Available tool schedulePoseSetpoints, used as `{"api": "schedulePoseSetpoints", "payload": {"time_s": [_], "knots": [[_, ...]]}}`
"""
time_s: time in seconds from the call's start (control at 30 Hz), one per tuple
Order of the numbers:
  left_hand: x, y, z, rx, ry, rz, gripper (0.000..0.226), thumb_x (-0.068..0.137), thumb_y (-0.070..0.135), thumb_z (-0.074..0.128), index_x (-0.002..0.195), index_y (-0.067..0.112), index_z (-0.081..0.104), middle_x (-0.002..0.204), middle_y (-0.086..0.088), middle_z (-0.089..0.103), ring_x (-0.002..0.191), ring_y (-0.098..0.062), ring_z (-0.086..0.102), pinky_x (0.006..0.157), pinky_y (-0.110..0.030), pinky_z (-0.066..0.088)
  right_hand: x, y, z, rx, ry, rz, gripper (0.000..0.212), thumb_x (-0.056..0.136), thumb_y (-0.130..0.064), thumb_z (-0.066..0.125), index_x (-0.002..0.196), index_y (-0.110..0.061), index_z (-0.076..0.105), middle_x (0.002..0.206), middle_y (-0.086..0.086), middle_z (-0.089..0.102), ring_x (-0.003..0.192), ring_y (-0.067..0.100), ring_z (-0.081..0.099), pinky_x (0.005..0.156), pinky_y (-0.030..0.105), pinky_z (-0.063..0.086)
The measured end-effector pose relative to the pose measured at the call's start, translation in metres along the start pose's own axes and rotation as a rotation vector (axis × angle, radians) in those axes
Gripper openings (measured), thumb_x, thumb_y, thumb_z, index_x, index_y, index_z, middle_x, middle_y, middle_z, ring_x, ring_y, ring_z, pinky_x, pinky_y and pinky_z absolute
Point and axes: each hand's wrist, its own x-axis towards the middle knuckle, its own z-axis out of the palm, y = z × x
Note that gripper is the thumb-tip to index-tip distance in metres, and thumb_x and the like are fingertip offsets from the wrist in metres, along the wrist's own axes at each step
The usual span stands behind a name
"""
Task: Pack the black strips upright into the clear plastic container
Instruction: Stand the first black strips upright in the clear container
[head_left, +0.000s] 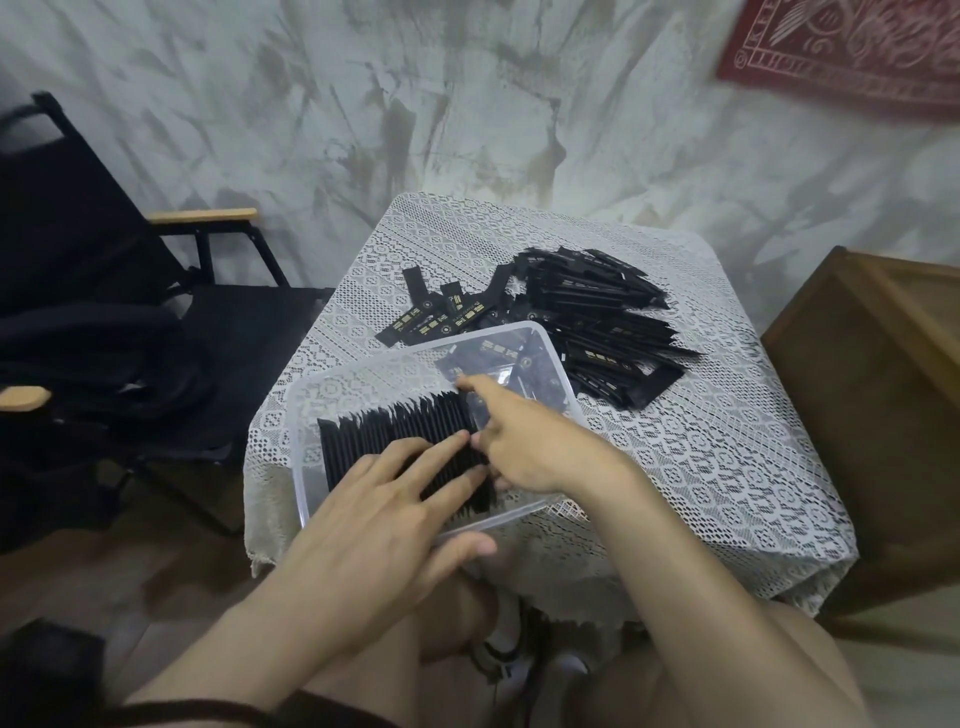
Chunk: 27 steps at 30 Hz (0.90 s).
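Fingers (415, 457) of left hand (363, 519) lie flat on upright strips (374, 431) (inside container (298, 415)); right hand (530, 452), index outstretched, braces row's end.

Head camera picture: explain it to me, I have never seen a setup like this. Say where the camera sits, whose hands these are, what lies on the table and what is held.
No machine here: a person wears one camera on the head, looking forward and down, so the two arms at the bottom are their own. On the lace-covered table stands a clear plastic container with a row of black strips on edge inside. The left hand lies flat on the row's tops, fingers straight, holding nothing. The right hand is at the row's right end, forefinger stretched out; whether it pinches a strip cannot be seen. Beyond the container lies a loose pile of strips not yet packed.
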Motion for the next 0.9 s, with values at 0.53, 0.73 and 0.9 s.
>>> {"api": "schedulePoseSetpoints", "payload": {"time_s": [0.53,0.73,0.9], "knots": [[-0.002,0.003,0.0,0.034,-0.022,0.021,0.057,0.098,0.071,0.035,0.128,0.029,0.06,0.146,-0.007,0.052,0.127,-0.033,0.054,0.096,-0.049,0.052,-0.004,0.009,0.006,0.066,0.045,-0.022,0.062,0.098,-0.009,0.045,0.148,-0.045,0.035,0.11,0.002,0.064,0.099,0.031,0.066,0.084,0.05,0.058],[-0.001,0.003,0.002,0.06,-0.009,0.048,0.057,0.095,0.071,0.041,0.124,0.025,0.06,0.148,-0.007,0.05,0.127,-0.035,0.051,0.097,-0.05,0.051,-0.01,0.011,0.01,0.057,0.123,-0.044,0.058,0.102,-0.013,0.046,0.15,-0.043,0.033,0.104,-0.005,0.065,0.1,0.028,0.065,0.086,0.04,0.053],[-0.006,0.006,0.007,0.069,0.016,0.031,0.061,0.096,0.071,0.041,0.136,0.028,0.056,0.15,-0.006,0.046,0.129,-0.035,0.048,0.101,-0.049,0.047,-0.015,0.011,0.016,0.062,0.183,-0.062,0.052,0.103,-0.02,0.049,0.148,-0.043,0.036,0.114,0.002,0.065,0.103,0.029,0.064,0.093,0.044,0.052]]}}
